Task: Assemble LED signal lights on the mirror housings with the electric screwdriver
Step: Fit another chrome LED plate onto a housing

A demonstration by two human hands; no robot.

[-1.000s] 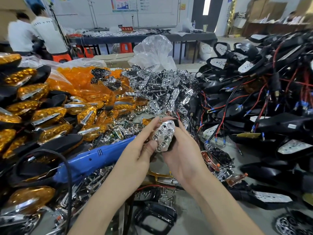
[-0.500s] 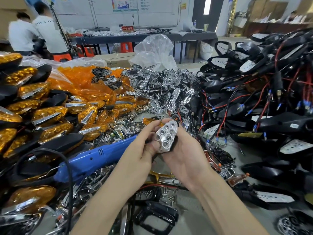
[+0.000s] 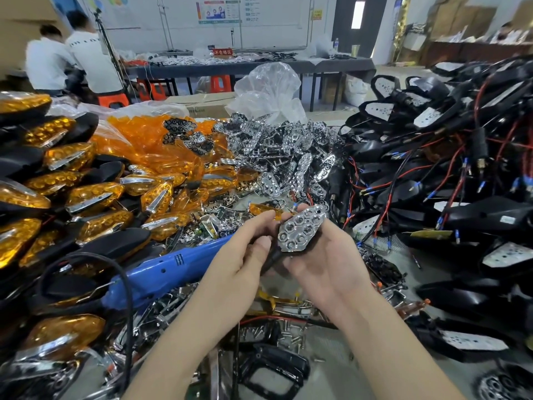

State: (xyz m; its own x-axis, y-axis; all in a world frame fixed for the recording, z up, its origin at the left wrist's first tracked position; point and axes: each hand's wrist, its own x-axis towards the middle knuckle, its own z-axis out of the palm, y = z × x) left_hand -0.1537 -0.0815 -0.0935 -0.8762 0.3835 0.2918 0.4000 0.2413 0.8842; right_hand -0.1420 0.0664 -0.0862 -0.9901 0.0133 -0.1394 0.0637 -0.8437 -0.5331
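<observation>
Hands meet mid-frame on one part. Left hand [image 3: 245, 255] has its fingers curled, thumb and forefinger pinching the left edge of the chrome reflector [image 3: 300, 229]. Right hand [image 3: 328, 267] is palm-up and cups the black housing [image 3: 272, 259] from below, fingers curled behind it. The reflector sits face-up on that housing, hex cells toward the camera, narrow end tilted up and right. A dark stem of the housing pokes down-left between the two hands. Whether the reflector is fully seated cannot be told.

Blue electric screwdriver [image 3: 173, 269] lies on the bench just left of the left hand, not held. Its black cable [image 3: 127, 284] loops off to the lower left. Loose screws [image 3: 288, 333] are scattered on the bench below the hands, with a black frame [image 3: 271, 370] nearer the camera.

Amber-lensed lights [image 3: 89, 194] are stacked at left, with loose amber lenses [image 3: 150, 148] behind. A pile of chrome reflectors [image 3: 282, 151] sits at centre back. Black housings with red wires [image 3: 432, 174] are heaped at right. A clear plastic bag [image 3: 268, 88] stands behind the piles. Two people in white shirts [image 3: 69, 62] are at far left, backs turned.
</observation>
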